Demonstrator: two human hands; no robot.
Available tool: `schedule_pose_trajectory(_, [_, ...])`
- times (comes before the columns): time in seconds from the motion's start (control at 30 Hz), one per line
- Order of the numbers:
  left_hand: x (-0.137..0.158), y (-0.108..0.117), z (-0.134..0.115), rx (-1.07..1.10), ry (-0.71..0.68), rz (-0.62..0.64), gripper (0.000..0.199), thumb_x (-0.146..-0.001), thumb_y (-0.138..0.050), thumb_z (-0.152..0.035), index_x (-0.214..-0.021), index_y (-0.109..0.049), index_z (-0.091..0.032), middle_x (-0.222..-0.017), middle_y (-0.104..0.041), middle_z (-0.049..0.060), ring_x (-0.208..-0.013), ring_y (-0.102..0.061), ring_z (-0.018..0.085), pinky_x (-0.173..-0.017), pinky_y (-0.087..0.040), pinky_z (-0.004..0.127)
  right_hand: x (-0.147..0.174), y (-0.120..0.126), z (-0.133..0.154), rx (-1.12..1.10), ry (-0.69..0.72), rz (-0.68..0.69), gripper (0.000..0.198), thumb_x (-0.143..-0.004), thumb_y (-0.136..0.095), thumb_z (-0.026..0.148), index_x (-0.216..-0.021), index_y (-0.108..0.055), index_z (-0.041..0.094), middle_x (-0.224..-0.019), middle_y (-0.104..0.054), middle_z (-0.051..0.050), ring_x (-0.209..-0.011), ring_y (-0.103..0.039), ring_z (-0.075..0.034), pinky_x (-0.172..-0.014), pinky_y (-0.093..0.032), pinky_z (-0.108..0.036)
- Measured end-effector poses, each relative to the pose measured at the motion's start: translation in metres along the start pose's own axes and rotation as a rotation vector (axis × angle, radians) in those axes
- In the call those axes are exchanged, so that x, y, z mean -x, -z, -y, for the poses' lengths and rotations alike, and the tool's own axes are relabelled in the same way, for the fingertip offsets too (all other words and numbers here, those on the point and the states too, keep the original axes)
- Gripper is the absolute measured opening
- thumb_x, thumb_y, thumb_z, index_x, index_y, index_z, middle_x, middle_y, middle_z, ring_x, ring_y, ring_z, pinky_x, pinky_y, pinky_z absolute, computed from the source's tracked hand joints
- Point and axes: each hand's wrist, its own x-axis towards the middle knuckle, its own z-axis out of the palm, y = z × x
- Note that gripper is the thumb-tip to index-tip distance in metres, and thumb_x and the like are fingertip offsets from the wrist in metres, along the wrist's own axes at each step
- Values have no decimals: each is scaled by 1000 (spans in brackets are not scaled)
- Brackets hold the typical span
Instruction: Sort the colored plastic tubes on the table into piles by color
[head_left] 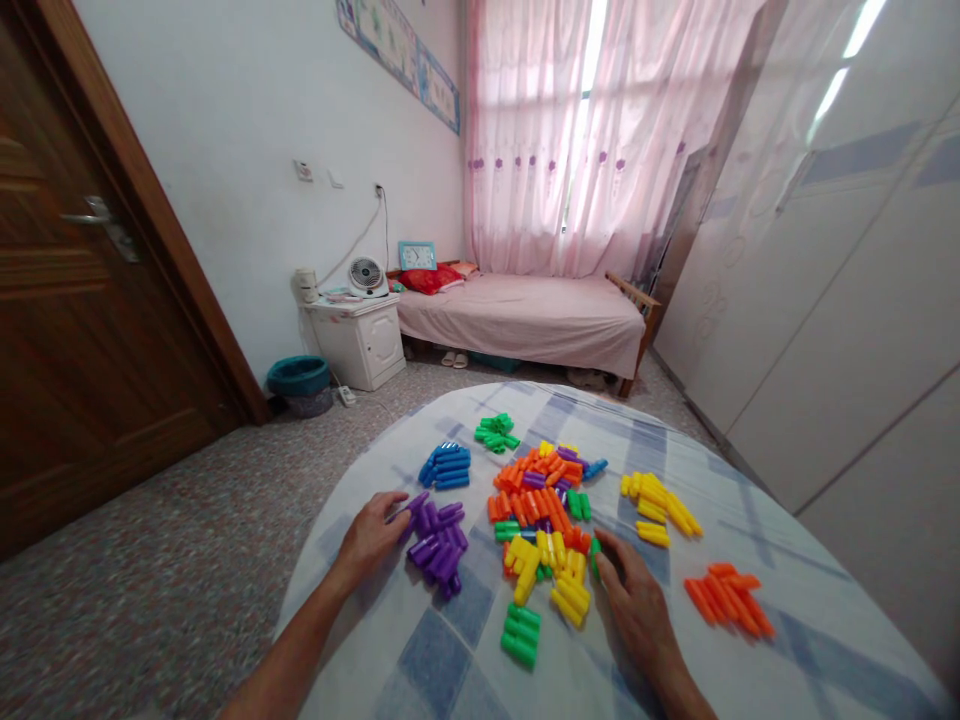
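On the cloth-covered table, my left hand (373,540) is at the left edge of a pile of purple tube-shaped plastic building pieces (439,548), its fingertips closed on one purple piece (414,506). My right hand (634,590) pinches a green tube-shaped piece (595,557) beside the mixed pile's right edge. That central pile (534,505) is mostly orange, with yellow, purple, green and blue pieces among them. Joined yellow pieces (571,597) lie at its near side. Closer to me sits a joined green block (520,635).
Single-colour groups surround the middle: blue pieces (448,467), green pieces (496,433), yellow pieces (656,503) and orange pieces (729,600). A checked cloth (427,655) covers the rounded table. Beyond are a bed (540,310), a white cabinet (375,345) and a bin (300,380).
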Motion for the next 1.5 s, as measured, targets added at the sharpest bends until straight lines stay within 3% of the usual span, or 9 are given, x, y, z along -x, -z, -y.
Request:
schedule_pose_trajectory(0.13, [-24, 9, -24, -174, -60, -60, 50, -80, -47, -48, -116, -59, -15, -122, -59, 11, -115, -55, 24, -98, -43, 35, 1, -1, -1, 1, -16, -12, 56, -80, -41, 55, -115, -61, 17, -122, -62, -11, -116, -54, -27, -102, -40, -46])
schedule_pose_trajectory(0.23, [-47, 9, -49, -399, -156, 51, 68, -73, -59, -57, -130, -48, -21, -134, -50, 12, -117, -53, 28, -97, -43, 37, 1, -2, -5, 0, 2, -14, 52, -80, -43, 55, -114, -62, 20, -123, -62, -10, -116, -55, -28, -102, -40, -47])
schedule_pose_trajectory(0.4, [-71, -13, -72, -622, -137, 259, 98, -55, -72, -63, -138, -35, -28, -135, -46, 14, -108, -58, 34, -85, -47, 42, 2, -1, -11, 9, 15, -13, 49, -81, -45, 55, -114, -63, 22, -122, -63, -9, -115, -56, -27, -101, -42, -46])
schedule_pose_trajectory(0.63, [-84, -38, -71, -596, -96, 227, 84, -62, -72, -49, -136, -38, -26, -131, -47, 13, -106, -59, 31, -82, -47, 35, 2, -1, -10, 17, 8, -38, 47, -80, -46, 53, -111, -64, 22, -118, -65, -8, -112, -58, -27, -98, -45, -44])
schedule_pose_trajectory(0.97, [-109, -46, -80, -607, -100, 220, 77, -64, -72, -48, -131, -45, -22, -132, -48, 16, -108, -57, 32, -85, -46, 38, 1, -1, -11, 27, 42, -40, 45, -80, -46, 51, -111, -64, 23, -116, -66, -7, -110, -59, -25, -97, -46, -42])
schedule_pose_trajectory(1.03, [-103, -43, -85, -621, -112, 201, 80, -62, -74, -47, -132, -44, -22, -138, -43, 17, -115, -52, 35, -89, -45, 42, 2, -1, -11, 34, 40, -37, 44, -80, -46, 50, -111, -64, 23, -116, -66, -7, -110, -59, -25, -96, -46, -42])
schedule_pose_trajectory(1.13, [-75, -43, -97, -561, -210, 149, 70, -73, -67, -44, -134, -42, -22, -145, -36, 16, -128, -42, 34, -99, -39, 45, 2, -1, -10, 33, 35, -35, 42, -81, -45, 48, -110, -64, 23, -115, -66, -7, -109, -59, -25, -96, -46, -42])
schedule_pose_trajectory(1.33, [4, -67, -120, -250, -417, 274, 47, -85, -52, -36, -130, -50, -20, -140, -46, 12, -131, -41, 24, -109, -34, 38, 2, 2, 0, 16, 61, -25, 39, -83, -46, 43, -109, -64, 21, -113, -66, -8, -106, -60, -23, -94, -46, -39])
schedule_pose_trajectory(1.5, [3, -87, -132, -219, -397, 269, 41, -88, -46, -31, -127, -53, -18, -136, -49, 12, -129, -44, 23, -109, -34, 36, 2, 3, 3, 13, 67, -17, 38, -83, -45, 41, -109, -64, 19, -111, -66, -8, -105, -60, -23, -94, -46, -39])
